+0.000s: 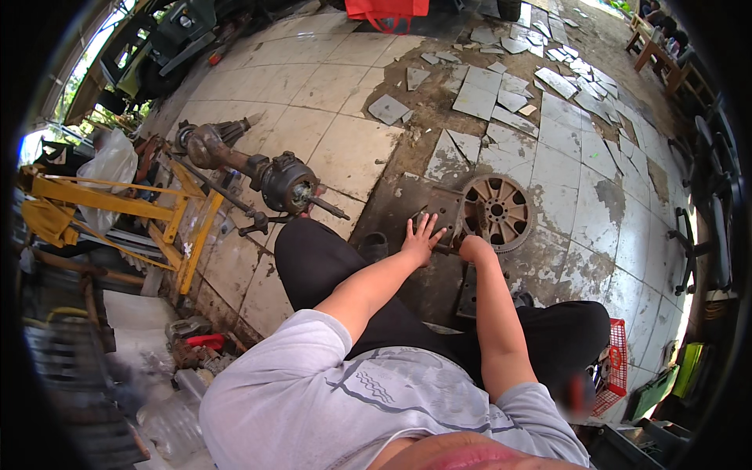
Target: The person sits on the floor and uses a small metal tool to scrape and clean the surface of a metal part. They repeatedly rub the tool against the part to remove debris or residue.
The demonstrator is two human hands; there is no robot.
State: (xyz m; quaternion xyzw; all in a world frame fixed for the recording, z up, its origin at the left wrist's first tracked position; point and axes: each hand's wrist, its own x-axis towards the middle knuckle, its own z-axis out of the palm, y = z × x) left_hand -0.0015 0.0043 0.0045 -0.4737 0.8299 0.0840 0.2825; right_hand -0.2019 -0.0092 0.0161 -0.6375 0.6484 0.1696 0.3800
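In front of my crouched legs lies a rusty flywheel [520, 226] with a toothed rim and spoke-like openings. It rests beside and partly on a dark flat metal plate [445, 200] with holes in it. My left hand [424, 239] is spread over the plate, fingers stretched out and pointing away from me. Just to its right, my right hand [475, 249] is closed at the flywheel's near left edge. A brownish narrow piece seems to stick out of it, but its kind is hidden.
An axle assembly [235, 160] with a round hub lies to the left, near a yellow metal frame [125, 205]. Broken tiles [478, 92] are scattered ahead. A red plastic basket [616, 368] stands by my right knee, and chairs [709, 211] line the right side.
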